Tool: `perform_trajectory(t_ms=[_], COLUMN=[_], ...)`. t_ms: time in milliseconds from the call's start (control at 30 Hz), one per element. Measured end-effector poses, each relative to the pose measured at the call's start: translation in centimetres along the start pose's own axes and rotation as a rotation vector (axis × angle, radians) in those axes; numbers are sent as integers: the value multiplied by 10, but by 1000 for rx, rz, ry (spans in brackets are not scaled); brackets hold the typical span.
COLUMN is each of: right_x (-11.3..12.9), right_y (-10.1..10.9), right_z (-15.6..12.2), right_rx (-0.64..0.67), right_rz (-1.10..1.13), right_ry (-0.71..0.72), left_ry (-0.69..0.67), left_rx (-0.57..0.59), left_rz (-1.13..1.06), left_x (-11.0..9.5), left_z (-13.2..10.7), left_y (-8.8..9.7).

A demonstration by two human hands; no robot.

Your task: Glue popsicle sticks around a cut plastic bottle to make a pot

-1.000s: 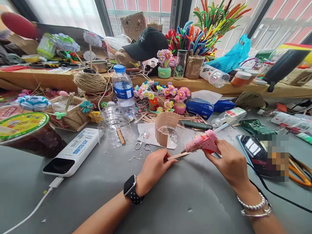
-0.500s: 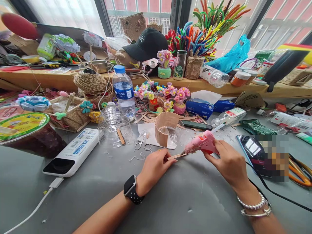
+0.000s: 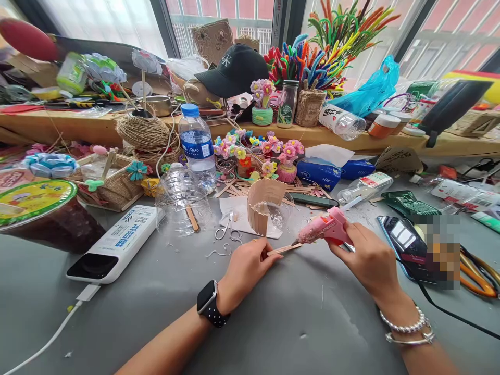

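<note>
My left hand (image 3: pixel 250 265) pinches one end of a wooden craft stick (image 3: pixel 286 249) just above the grey table. In my right hand (image 3: pixel 369 255) is a pink hot glue gun (image 3: pixel 322 227), gripped by its handle. Its nozzle meets the far end of the stick, or hovers right over it. A clear glue stick (image 3: pixel 352 203) pokes out of the gun's back. Behind the stick stands a curved wall of joined craft sticks (image 3: pixel 265 205), set around a clear plastic piece. Small scissors (image 3: pixel 228 229) lie on white paper to the left.
A white power bank (image 3: pixel 113 245), a cup with a yellow lid (image 3: pixel 39 203) and a cut clear bottle (image 3: pixel 182 200) stand left. To the right are a phone (image 3: pixel 402 245) and orange-handled pliers (image 3: pixel 478 273). A wooden shelf (image 3: pixel 234 133) runs along the back, crowded with craft supplies.
The glue gun's nozzle has shifted slightly left toward the far tip of the stick, and my right hand has turned a little. My left hand keeps its hold.
</note>
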State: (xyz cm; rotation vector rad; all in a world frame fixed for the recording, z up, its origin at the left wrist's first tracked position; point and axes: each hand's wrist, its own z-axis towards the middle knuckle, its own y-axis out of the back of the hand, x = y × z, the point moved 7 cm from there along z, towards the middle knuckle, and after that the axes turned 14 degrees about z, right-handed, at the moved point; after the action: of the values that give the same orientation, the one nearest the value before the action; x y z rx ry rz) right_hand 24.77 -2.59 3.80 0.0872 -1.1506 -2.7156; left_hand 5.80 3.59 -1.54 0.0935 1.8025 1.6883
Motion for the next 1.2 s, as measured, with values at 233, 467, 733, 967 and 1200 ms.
perform_trajectory(t_ms=[233, 467, 733, 967, 1200], right_x=[1, 1, 1, 0, 1], right_y=[0, -1, -3, -3, -2], right_z=[0, -1, -1, -1, -1], right_rx=[-1, 2, 16, 8, 1], right_rz=[-5, 2, 0, 15, 26], right_ry=[15, 1, 13, 1, 10], left_ry=[8, 0, 6, 7, 5], left_rx=[8, -6, 2, 4, -5], left_rz=[-4, -5, 2, -17, -4], left_x=[-1, -1, -1, -1, 0], left_z=[0, 0, 0, 0, 0], left_y=[0, 0, 0, 1, -1])
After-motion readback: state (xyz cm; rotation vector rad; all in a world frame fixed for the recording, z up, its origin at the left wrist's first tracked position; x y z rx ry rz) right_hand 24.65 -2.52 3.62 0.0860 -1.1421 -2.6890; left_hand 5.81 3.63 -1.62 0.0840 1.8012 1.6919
